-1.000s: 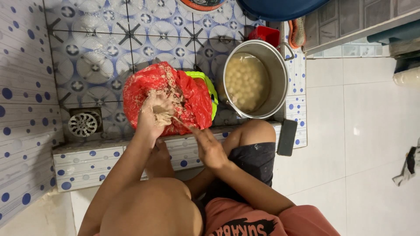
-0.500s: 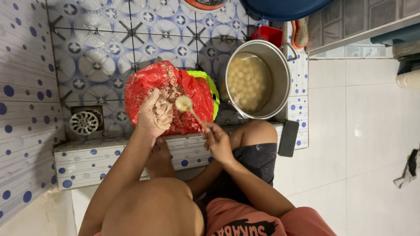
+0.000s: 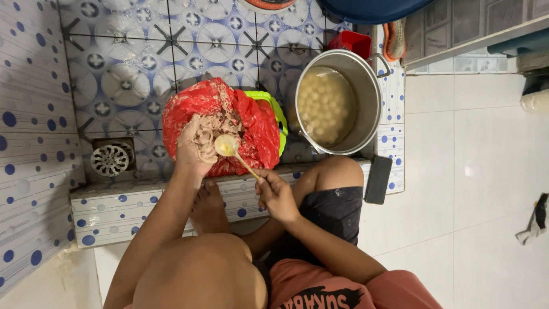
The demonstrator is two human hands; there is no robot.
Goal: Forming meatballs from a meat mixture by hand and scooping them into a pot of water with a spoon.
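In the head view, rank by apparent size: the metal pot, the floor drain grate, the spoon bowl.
1. metal pot
2. floor drain grate
3. spoon bowl, held nearer the camera, so it may really be smaller than it looks.

A crinkled, glossy red plastic bag (image 3: 251,123) lines a bright green plastic bowl (image 3: 278,117), holding wet, sticky pinkish-brown paste (image 3: 220,123) that coats the left hand (image 3: 194,146). The spoon (image 3: 226,146) in the right hand (image 3: 277,194) looks smooth and pale. The metal pot (image 3: 366,86) is brushed and shiny; floor tiles (image 3: 137,51) are glazed, the drain grate (image 3: 110,160) dull metal.
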